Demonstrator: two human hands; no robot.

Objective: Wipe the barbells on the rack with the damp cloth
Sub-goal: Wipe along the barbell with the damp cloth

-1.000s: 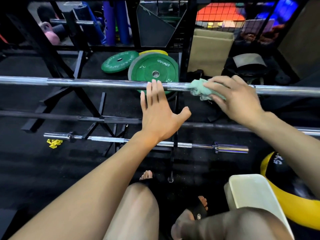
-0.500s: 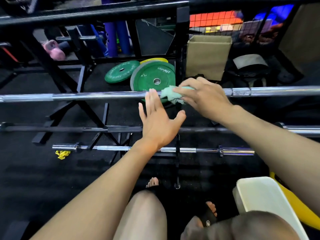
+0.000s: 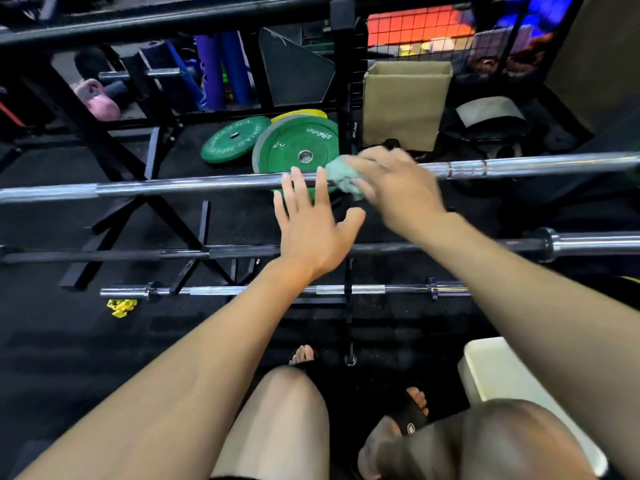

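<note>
- Black gym floor [image 3: 52,341] lies under a rack [image 3: 344,98] that carries three barbells.
- Top barbell [image 3: 173,187] runs across the view, chrome.
- Right hand [image 3: 394,185] grips a green cloth [image 3: 337,176] against that bar, fingers curled round it.
- Left hand [image 3: 313,230] is flat, fingers straight and slightly apart, fingertips at the bar just beside the cloth.
- Green plates [image 3: 294,147] lean behind.

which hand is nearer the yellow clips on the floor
Left. The left hand hovers open by the top barbell, up and right of the yellow clips. The right hand, gripping the green cloth, is farther right.
</note>
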